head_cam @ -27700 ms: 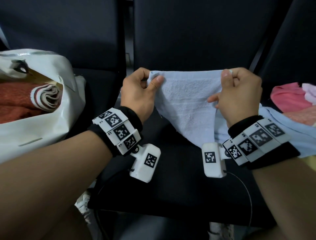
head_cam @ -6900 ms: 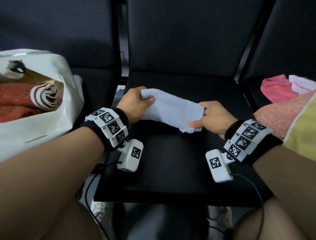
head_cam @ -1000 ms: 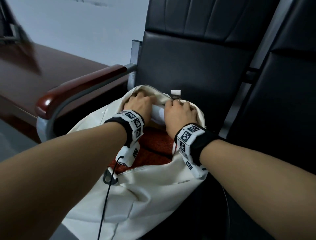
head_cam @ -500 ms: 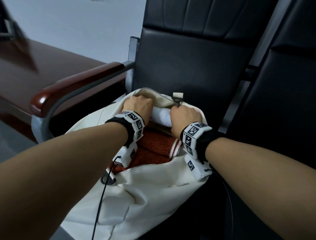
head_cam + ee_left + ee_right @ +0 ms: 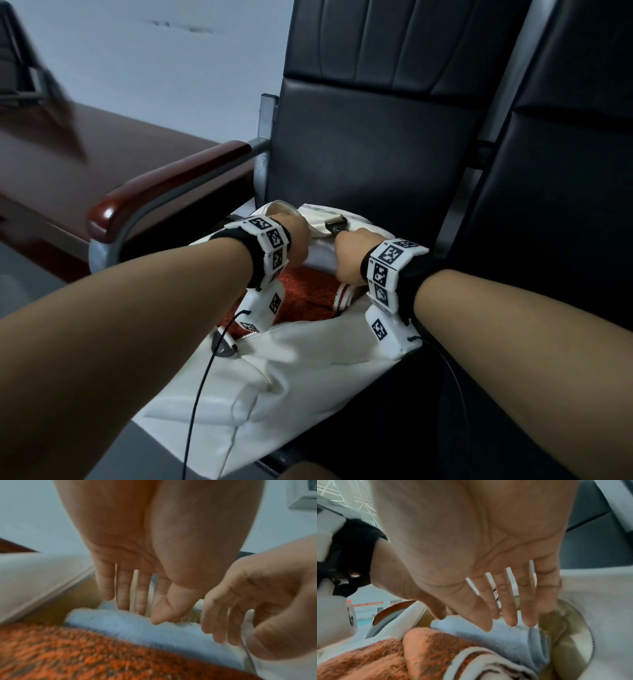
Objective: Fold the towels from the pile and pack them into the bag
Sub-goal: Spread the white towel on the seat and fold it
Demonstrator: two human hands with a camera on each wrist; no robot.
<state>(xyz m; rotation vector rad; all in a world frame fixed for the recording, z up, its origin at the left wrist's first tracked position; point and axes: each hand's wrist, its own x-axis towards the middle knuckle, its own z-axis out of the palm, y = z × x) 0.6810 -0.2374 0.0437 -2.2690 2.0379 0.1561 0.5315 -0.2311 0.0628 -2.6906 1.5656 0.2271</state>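
With the folded blue towel (image 5: 496, 632) lying at the bag's (image 5: 281, 370) 12 o'clock end beside the orange towel (image 5: 308, 291), both the left hand (image 5: 145, 568) and right hand (image 5: 488, 561) should press down evenly with straight, slightly spread fingers (image 5: 510, 601), seating it flat without unrolling.

We read the bag (image 5: 291, 370) as smooth, matt off-white cloth with a metal zip (image 5: 310, 222). The light blue towel (image 5: 137, 627) is soft, fluffy terry; the orange towel (image 5: 373, 660), at its 7 o'clock, is coarser, nubbly pile. The seat (image 5: 370, 154) is smooth, faintly glossy black leatherette; the armrest (image 5: 164, 185) is glossy lacquered wood on brushed metal.
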